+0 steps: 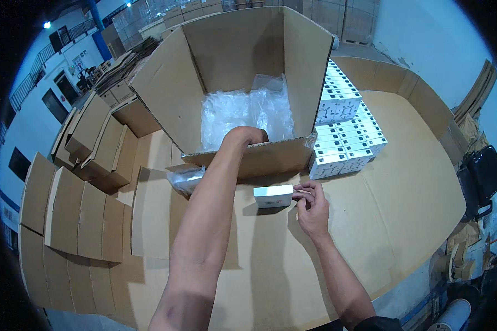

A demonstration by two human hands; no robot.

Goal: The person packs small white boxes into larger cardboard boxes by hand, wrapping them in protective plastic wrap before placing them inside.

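Observation:
A large open cardboard box [276,160] stands in front of me with clear plastic bags [243,113] piled inside. My left hand [251,134] reaches over its front wall, and its fingers are hidden behind that wall. On the cardboard-covered table sits a small white box [273,197], just in front of the large one. My right hand [313,209] is at the small box's right end, its fingers bent and closed on that end. Beside my left forearm, a clear plastic bag [186,179] lies against the large box's front left corner.
Stacked white boxes [342,157] with dark squares stand right of the large box. Brown cartons [83,215] are stacked at the left. A raised cardboard rim [419,96] edges the table [408,193] at the far right. A black chair [480,176] stands beyond the right edge.

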